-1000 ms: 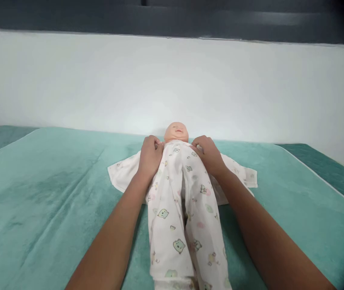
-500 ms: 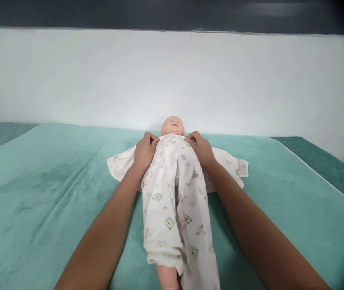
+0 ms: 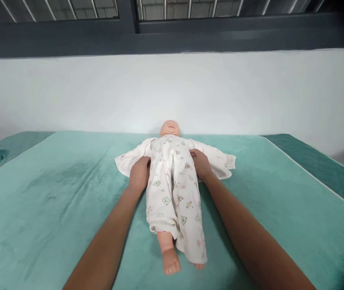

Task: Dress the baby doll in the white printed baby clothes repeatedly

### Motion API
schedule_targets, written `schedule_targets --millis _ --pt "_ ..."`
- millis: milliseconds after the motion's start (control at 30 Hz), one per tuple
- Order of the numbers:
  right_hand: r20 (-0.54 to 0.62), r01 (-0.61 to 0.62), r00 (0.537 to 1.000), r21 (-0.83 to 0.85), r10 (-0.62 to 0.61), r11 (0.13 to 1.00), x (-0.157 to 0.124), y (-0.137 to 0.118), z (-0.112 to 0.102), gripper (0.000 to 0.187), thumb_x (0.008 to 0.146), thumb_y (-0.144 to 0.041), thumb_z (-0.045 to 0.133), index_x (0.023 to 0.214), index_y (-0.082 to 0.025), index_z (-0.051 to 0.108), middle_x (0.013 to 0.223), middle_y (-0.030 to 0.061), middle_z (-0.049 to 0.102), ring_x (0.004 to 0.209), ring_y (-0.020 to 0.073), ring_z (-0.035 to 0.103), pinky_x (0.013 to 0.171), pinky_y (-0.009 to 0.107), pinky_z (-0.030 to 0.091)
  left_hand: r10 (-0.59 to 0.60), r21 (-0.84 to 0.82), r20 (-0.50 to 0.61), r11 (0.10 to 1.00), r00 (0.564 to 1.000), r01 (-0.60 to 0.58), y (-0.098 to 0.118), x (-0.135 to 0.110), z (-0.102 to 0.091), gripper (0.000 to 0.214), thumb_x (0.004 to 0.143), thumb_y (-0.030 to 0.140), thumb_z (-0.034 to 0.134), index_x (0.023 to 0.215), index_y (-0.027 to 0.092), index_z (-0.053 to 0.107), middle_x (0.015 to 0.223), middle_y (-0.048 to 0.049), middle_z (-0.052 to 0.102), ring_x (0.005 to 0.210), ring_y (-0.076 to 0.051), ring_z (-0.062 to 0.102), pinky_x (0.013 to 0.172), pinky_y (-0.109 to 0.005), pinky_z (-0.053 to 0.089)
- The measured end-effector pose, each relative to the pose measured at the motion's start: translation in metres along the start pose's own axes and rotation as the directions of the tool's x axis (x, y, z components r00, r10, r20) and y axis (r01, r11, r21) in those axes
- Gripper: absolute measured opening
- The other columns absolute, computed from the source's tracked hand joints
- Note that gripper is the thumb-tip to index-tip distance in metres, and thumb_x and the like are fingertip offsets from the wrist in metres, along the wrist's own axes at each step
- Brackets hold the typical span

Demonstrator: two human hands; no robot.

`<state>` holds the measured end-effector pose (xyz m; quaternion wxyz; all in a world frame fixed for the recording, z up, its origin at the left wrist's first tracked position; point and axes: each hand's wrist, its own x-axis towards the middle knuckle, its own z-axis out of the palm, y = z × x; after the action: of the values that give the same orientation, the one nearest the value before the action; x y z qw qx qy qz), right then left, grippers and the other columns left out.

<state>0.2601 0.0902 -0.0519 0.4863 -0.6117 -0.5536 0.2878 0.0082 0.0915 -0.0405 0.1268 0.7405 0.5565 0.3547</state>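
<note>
A baby doll (image 3: 169,128) lies on its back with its head at the wall. White printed trousers (image 3: 172,177) reach up over its trunk to below the chin. One trouser leg is bunched above a bare foot (image 3: 171,262); the other runs down to the toes. Under the doll a white shirt (image 3: 220,159) lies with both sleeves spread outward. My left hand (image 3: 140,173) is closed on the trousers' left edge, fingers curled in. At the opposite edge my right hand (image 3: 201,163) grips the fabric, its fingertips partly hidden.
A light green plush blanket (image 3: 69,209) covers the surface beneath the doll, with darker green strips (image 3: 313,169) at the sides. Behind the head rises a white wall (image 3: 172,88). Above it runs a dark window frame (image 3: 172,34) with bars.
Both my hands have moved from the waistband near the chin down along the trousers' sides. The view has tilted up and back, showing the window bars and the doll's feet.
</note>
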Motion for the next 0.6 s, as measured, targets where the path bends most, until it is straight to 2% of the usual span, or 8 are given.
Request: schedule_targets --millis 67,167,300,367,433,600 --pt "0.038 0.005 0.999 0.009 -0.005 1.0 0.004 -0.002 -0.002 0.024 0.074 -0.023 0.05 0.089 -0.022 0.068 0.096 0.0054 0.072 0.09 0.0232 0.064 0.08 0.035 0.049 -0.031 -0.009 -0.011 0.999 0.999 0.03 -0.002 0.007 0.001 0.017 0.08 0.019 0.049 0.086 0.019 0.065 0.092 -0.0096 0.069 0.087 -0.026 0.06 0.082 -0.039 0.044" --pt "0.157 0.016 0.987 0.052 -0.024 0.999 0.007 -0.006 -0.008 0.026 0.074 -0.024 0.05 0.09 -0.022 0.07 0.092 0.0034 0.074 0.087 0.0222 0.065 0.076 0.033 0.05 -0.1 -0.074 -0.043 0.993 0.994 0.097 -0.007 0.019 0.004 0.027 0.081 0.022 0.048 0.103 0.016 0.064 0.099 -0.0116 0.07 0.089 -0.025 0.063 0.083 -0.038 0.047" --pt "0.301 -0.037 0.954 0.138 -0.006 0.99 0.006 -0.005 -0.013 0.026 0.069 -0.025 0.055 0.09 -0.022 0.07 0.08 0.0028 0.073 0.078 0.0223 0.064 0.071 0.033 0.05 -0.114 -0.347 0.009 0.931 0.993 0.11 -0.012 0.026 0.008 0.038 0.081 0.025 0.051 0.117 0.017 0.061 0.115 -0.0096 0.068 0.1 -0.023 0.063 0.091 -0.036 0.047" --pt "0.296 -0.058 0.955 0.141 0.014 0.988 0.006 -0.004 -0.012 0.024 0.067 -0.024 0.057 0.087 -0.021 0.069 0.076 0.0025 0.072 0.077 0.0223 0.063 0.071 0.033 0.049 -0.13 -0.482 0.063 0.864 0.99 0.144 -0.013 0.026 0.008 0.04 0.079 0.026 0.055 0.117 0.017 0.061 0.115 -0.0088 0.068 0.099 -0.023 0.063 0.092 -0.037 0.046" --pt "0.266 -0.05 0.964 0.131 0.014 0.99 0.007 -0.002 -0.011 0.022 0.066 -0.024 0.057 0.085 -0.02 0.068 0.075 0.002 0.071 0.077 0.0219 0.062 0.071 0.033 0.048 -0.148 -0.545 0.117 0.817 0.982 0.188 -0.011 0.026 0.008 0.039 0.077 0.025 0.056 0.115 0.017 0.062 0.108 -0.008 0.069 0.092 -0.022 0.063 0.087 -0.036 0.047" --pt "0.145 0.009 0.989 0.055 -0.017 0.998 0.01 -0.003 -0.003 0.016 0.068 -0.026 0.056 0.08 -0.019 0.064 0.077 0.0009 0.07 0.08 0.0219 0.059 0.07 0.033 0.047 -0.213 -0.529 0.165 0.805 0.963 0.269 -0.005 0.027 0.005 0.031 0.074 0.024 0.058 0.103 0.017 0.066 0.089 -0.0044 0.07 0.079 -0.02 0.062 0.074 -0.032 0.047"
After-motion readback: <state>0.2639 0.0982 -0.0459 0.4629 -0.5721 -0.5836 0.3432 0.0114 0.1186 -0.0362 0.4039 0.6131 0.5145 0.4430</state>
